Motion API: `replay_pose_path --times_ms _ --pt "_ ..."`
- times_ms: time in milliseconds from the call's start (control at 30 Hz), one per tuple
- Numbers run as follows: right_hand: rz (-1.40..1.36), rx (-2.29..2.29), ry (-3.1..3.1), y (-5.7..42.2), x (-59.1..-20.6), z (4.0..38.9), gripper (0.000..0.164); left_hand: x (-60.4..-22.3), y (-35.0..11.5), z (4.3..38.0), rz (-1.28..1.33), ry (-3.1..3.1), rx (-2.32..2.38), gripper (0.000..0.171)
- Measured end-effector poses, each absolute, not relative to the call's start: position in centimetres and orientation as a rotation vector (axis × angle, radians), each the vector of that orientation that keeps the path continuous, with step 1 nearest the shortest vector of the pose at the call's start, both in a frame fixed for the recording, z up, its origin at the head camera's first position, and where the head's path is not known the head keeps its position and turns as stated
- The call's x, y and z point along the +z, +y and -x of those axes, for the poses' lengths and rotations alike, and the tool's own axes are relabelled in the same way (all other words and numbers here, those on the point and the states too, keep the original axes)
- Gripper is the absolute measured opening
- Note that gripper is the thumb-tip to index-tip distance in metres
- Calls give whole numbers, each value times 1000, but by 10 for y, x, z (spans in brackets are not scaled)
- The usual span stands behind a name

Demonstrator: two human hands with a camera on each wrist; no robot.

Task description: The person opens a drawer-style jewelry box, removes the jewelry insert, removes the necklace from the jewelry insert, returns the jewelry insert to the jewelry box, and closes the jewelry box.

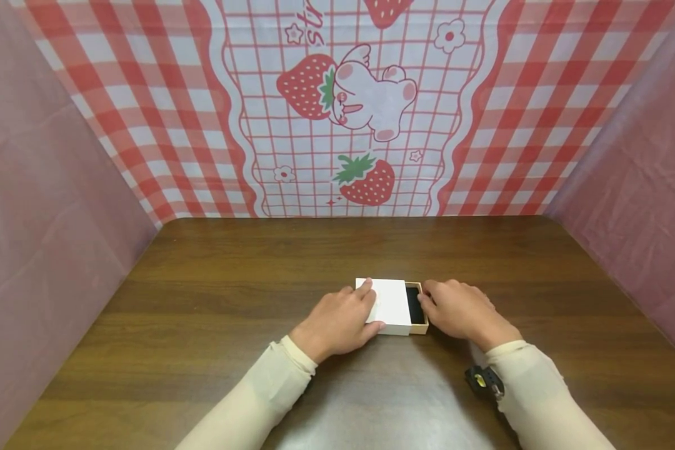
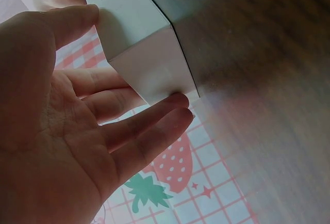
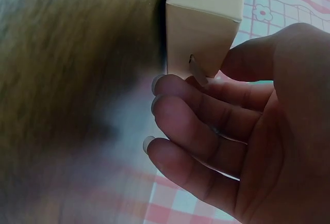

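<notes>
A small white drawer box lies on the table in the head view. Its white sleeve (image 1: 394,305) covers most of a tan inner tray (image 1: 419,329), which sticks out to the right and shows a black inside (image 1: 414,304). My left hand (image 1: 337,322) holds the sleeve's left part, thumb on the near side and fingers over the top and end. At the tray's outer end, my right hand (image 1: 461,309) pinches the wall between thumb and forefinger. A small pull tab (image 3: 197,72) pokes from that end in the right wrist view, close to the curled fingers.
The brown wooden table (image 1: 230,262) extends around the box. Behind it hangs a red-checked strawberry cloth (image 1: 202,125), and pink cloth walls stand at left and right. A dark device (image 1: 484,380) is strapped below the right wrist.
</notes>
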State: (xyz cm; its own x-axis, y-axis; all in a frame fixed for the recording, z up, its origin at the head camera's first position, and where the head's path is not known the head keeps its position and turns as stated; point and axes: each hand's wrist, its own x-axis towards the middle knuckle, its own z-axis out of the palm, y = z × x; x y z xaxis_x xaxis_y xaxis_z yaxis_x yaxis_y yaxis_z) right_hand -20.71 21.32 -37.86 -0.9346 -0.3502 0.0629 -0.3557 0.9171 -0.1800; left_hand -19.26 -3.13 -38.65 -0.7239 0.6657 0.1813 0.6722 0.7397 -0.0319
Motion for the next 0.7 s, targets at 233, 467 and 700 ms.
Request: replay_pose_path --times_ms 233,467,700 --pt "-574 292 -3013 211 -378 207 23 -385 -30 193 1073 -2749 -54 52" --pt "-643 307 -2987 209 -379 204 20 -385 -27 193 1080 -2743 -57 52" --pt "-691 306 -2983 203 -382 202 14 -388 -30 192 1065 -2722 -52 51"
